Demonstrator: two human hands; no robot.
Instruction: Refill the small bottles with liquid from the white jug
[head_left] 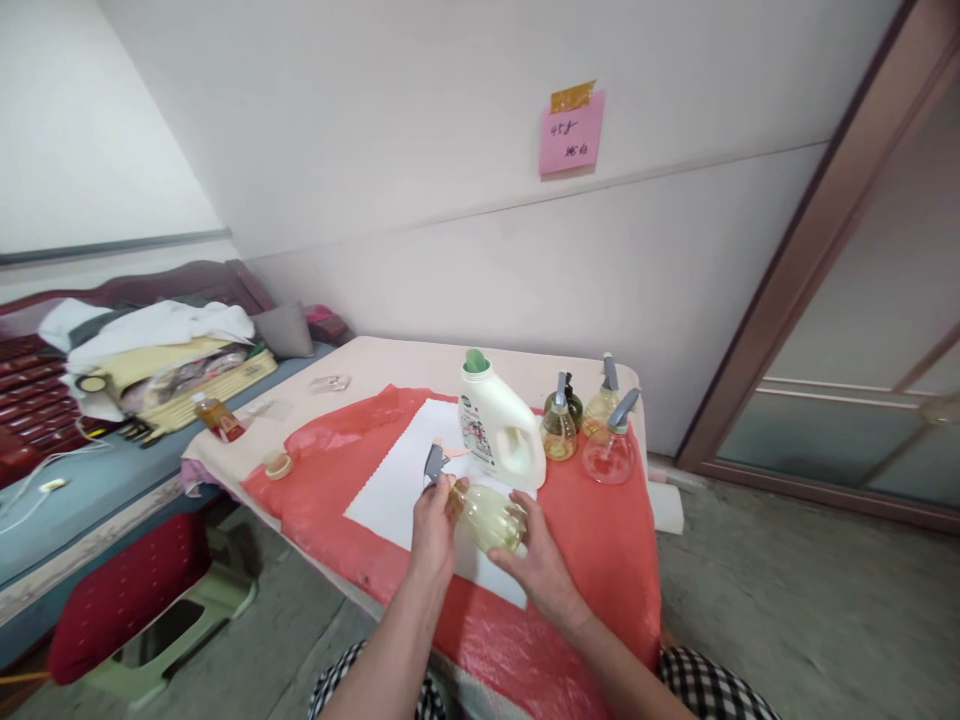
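A clear yellow-green spray bottle (484, 515) lies tilted on its side between my hands, above the white paper (397, 475). My left hand (435, 518) is closed around its neck, just below the grey trigger head (433, 462). Around the rounded base curl the fingers of my right hand (538, 560). Right behind the bottle stands a large cream jug (517, 435) with a handle and a green spout (475, 360). To the right are several more spray bottles, among them a clear one (609, 457), a yellowish one (559, 432) and a dark green bottle (571, 402).
Red plastic sheeting (322, 460) covers much of the table (405, 358). A tape roll (277, 464) and a bottle of amber liquid (217, 415) are on the left. A red-seated stool (135, 590) stands beside the table. A pink note (571, 135) hangs on the wall.
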